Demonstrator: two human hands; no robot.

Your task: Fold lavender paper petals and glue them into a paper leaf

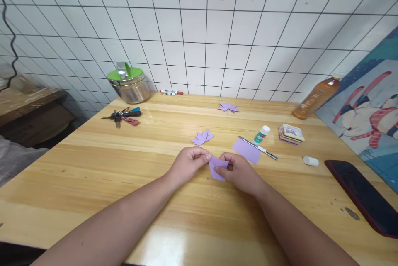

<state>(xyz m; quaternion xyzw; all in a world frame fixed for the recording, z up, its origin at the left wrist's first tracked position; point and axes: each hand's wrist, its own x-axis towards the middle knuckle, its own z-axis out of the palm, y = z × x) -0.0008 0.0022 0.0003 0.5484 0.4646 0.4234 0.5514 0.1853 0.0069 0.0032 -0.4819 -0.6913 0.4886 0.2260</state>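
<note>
Between both hands is a small piece of purple paper (pixel 218 168), partly folded, held just above the wooden table. My left hand (pixel 191 164) pinches its upper left corner between thumb and fingers. On the right side, my right hand (pixel 241 172) grips the same paper, its thumb lying across the front. Just beyond the left hand lies a folded purple paper leaf shape (pixel 202 137). Past the right hand rests a flat purple paper sheet (pixel 246 150) with a pen (pixel 264 151) lying over its upper edge. Another folded purple leaf shape (pixel 228 107) lies farther back.
A glue stick (pixel 261 135), a paper stack (pixel 291 133), a white cap (pixel 311 161) and a phone (pixel 363 197) are on the right. A tilted bottle (pixel 317 98) stands behind them. At left are keys (pixel 122 115), a steel pot (pixel 133 89) and a marker (pixel 171 92).
</note>
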